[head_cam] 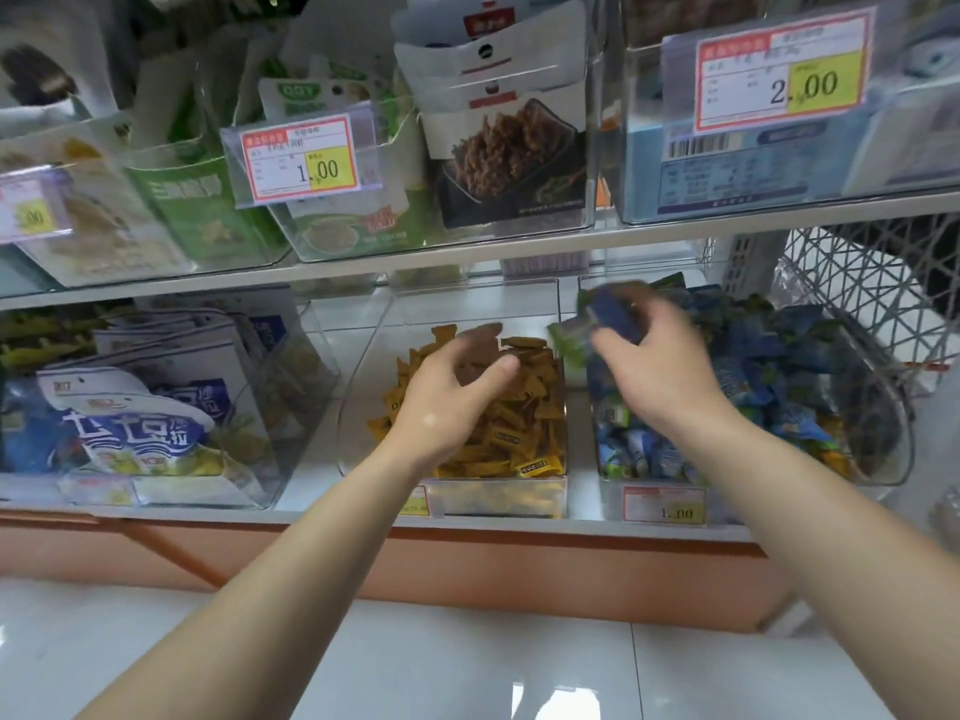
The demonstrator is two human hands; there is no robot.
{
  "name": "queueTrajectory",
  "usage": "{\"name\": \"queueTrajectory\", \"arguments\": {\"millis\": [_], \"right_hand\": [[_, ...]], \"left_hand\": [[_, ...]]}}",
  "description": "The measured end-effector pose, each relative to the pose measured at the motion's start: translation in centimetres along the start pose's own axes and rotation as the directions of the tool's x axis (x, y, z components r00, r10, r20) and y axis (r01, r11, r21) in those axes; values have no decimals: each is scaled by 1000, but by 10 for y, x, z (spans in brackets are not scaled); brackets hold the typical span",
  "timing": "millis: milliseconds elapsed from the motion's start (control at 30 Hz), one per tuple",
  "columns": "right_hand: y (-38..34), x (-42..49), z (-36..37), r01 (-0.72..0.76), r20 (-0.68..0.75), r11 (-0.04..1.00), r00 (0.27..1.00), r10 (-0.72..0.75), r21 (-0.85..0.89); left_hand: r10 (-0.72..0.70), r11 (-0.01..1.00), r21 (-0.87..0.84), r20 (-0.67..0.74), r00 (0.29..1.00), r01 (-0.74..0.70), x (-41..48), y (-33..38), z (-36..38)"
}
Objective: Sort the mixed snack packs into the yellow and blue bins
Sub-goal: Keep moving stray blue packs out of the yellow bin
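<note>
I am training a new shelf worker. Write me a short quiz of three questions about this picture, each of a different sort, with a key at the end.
1. True or false: the right hand holds a blue snack pack.
2. Fill in: the price tag on the front of the bin of blue packs reads ___.
3. Choose one: the left hand is over A) the bin of yellow packs, B) the bin of blue packs, C) a shopping trolley.
Key: 1 true; 2 1.00; 3 A.
</note>
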State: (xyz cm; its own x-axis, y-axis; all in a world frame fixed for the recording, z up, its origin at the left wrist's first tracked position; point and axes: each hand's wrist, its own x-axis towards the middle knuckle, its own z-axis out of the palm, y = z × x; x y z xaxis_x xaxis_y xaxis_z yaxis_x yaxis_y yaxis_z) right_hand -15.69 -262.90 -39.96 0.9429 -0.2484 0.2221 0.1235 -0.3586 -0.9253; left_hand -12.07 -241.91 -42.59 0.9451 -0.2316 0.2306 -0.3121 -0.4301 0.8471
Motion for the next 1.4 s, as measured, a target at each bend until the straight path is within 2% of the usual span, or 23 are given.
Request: {"name": "queueTrajectory", "arguments": {"millis": [33, 67, 100, 167, 233, 300, 333, 400, 467, 533, 633, 700, 733, 833, 867, 900, 967, 1033, 1100, 1300, 1400], "right_hand": [[8, 6, -8, 128, -21, 961, 990, -138, -246], [17, 11, -15, 209, 16, 877, 974, -224, -433], [24, 16, -19, 230, 68, 796, 970, -233, -560], [37, 20, -22, 184, 97, 651, 981, -167, -736], [42, 23, -22, 97, 31, 489, 990, -141, -867], [38, 27, -21, 40, -42, 401, 980, -194, -915], [34, 29, -21, 17, -71, 390, 975, -210, -921], [27, 27, -19, -10, -100, 371, 969, -225, -929], [18, 22, -14, -6, -112, 379, 960, -258, -926], [22, 27, 21, 172, 40, 455, 958, -285, -874], [21, 10, 33, 373, 272, 615, 928, -255, -695], [28, 2, 40, 445, 405, 580, 891, -206, -682], [35, 1, 43, 460, 445, 554, 879, -172, -694], [44, 0, 42, 443, 447, 552, 884, -137, -706], [45, 1, 41, 440, 438, 558, 887, -146, -704], [46, 1, 40, 442, 436, 555, 887, -154, -704], [48, 0, 41, 456, 443, 547, 881, -165, -702], [47, -1, 42, 452, 439, 555, 883, -166, -698], [47, 0, 42, 451, 437, 551, 884, -167, -702], [48, 1, 41, 452, 444, 561, 881, -161, -693], [49, 1, 40, 458, 448, 566, 878, -167, -686]], "left_hand": [[-29, 996, 86, 30, 999, 26, 4, -7, 0], [-61, 984, 171, 102, 993, 43, 8, -14, 2], [-99, 969, 243, 193, 976, 50, 11, -20, 6], [-168, 930, 367, 347, 923, 31, 18, -32, 15], [-225, 879, 477, 453, 863, -21, 23, -40, 19], [-259, 835, 544, 521, 814, -82, 29, -42, 19], [-267, 813, 570, 545, 794, -118, 32, -42, 16], [-273, 748, 629, 580, 767, -210, 37, -44, 7], [-308, 670, 702, 559, 770, -242, 35, -50, -3], [-329, 674, 719, 499, 801, -171, 36, -85, -19], [-275, 713, 695, 395, 876, -90, 34, -87, -35], [-244, 736, 673, 358, 901, -68, 38, -82, -42], [-219, 709, 699, 351, 910, -99, 39, -80, -43], [-43, 479, 822, 372, 927, -308, 38, -76, -31], [-16, 445, 826, 393, 919, -346, 37, -76, -26], [-45, 489, 803, 414, 909, -341, 38, -77, -23], [-209, 655, 717, 475, 855, -239, 38, -79, -19], [-318, 742, 657, 517, 795, -130, 39, -81, -16], [-392, 763, 645, 518, 760, -47, 41, -81, -13], [-425, 699, 695, 590, 686, -165, 42, -78, -2], [-449, 752, 652, 611, 651, -93, 40, -76, -3]]}}
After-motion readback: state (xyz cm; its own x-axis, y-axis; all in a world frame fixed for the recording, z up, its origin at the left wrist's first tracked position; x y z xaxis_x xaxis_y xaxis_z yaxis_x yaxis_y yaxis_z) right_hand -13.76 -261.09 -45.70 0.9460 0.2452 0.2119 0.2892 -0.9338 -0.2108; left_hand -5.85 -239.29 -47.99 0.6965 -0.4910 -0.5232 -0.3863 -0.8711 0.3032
